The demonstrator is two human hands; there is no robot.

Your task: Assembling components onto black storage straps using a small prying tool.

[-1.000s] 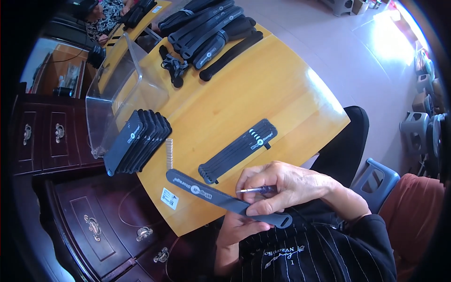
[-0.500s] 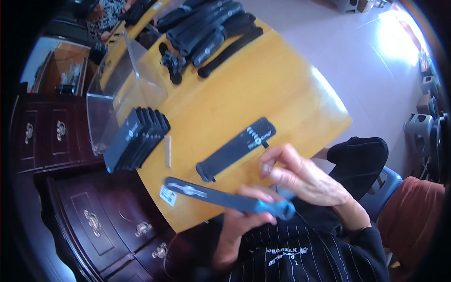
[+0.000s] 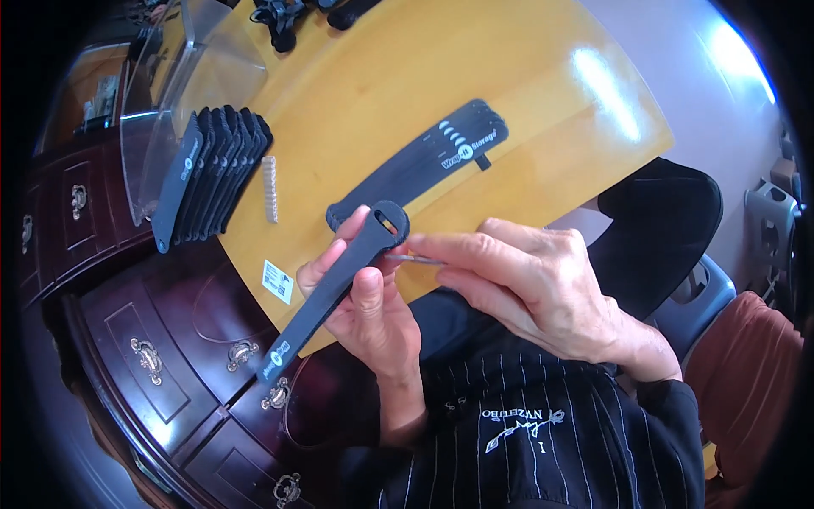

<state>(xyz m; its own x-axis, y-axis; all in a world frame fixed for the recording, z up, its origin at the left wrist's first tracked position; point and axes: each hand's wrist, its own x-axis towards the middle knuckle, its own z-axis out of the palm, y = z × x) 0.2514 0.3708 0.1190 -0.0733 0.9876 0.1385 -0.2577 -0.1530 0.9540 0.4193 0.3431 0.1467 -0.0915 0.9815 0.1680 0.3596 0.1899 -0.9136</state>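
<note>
My left hand point(image 3: 373, 327) grips a black hook-and-loop strap point(image 3: 332, 293), thumb on one side and fingers on the other. The strap slants down to the left, its rounded, slotted end point(image 3: 390, 224) uppermost. Close beside that end, my right hand point(image 3: 543, 276) pinches a thin, silvery, slender thing point(image 3: 417, 259) between thumb and forefinger; its kind is unclear and its tip is partly hidden by the strap. Just beyond my hands, a wider black strap point(image 3: 415, 165) with white print lies flat on the table, a small tab jutting from its near edge.
A fanned stack of black straps point(image 3: 212, 178) stands at the left, near a clear plastic box point(image 3: 182, 93). A pale, narrow strip point(image 3: 270, 189) and a white label point(image 3: 277, 282) lie on the yellow table point(image 3: 543, 93). Dark drawers point(image 3: 144, 331) adjoin its left side.
The strap in my left hand has turned so its slotted end points up and away. My right hand has moved in beside it, now pinching the thin thing. The whole view has shifted nearer.
</note>
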